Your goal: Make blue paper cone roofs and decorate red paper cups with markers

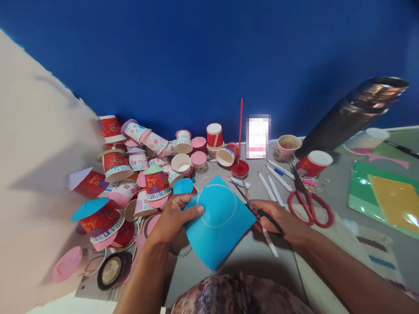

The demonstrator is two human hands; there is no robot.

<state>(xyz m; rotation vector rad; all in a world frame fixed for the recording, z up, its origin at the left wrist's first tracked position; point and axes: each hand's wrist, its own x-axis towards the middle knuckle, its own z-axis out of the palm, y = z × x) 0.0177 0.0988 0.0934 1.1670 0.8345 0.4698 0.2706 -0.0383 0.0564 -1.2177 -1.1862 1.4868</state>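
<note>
My left hand [178, 216] pinches the left corner of a blue sheet of paper [218, 242], thumb on top. A pale circle outline is drawn on the sheet. In my right hand [270, 216] is a pair of black-handled scissors [246, 196], its blades at the sheet's right edge. Whether the blades have bitten into the paper I cannot tell. Below that hand a white marker [270, 243] lies at a slant, partly hidden by the fingers. Just behind the sheet sits a small cup with a blue paper top [183, 186].
Decorated paper cups [114, 165] crowd the left side. A red paint pot [240, 168] with a brush, several markers [266, 185], red-handled scissors [306, 200] and a red cup [314, 163] stand behind and right. A dark flask [347, 117] leans rightward near coloured sheets [363, 187].
</note>
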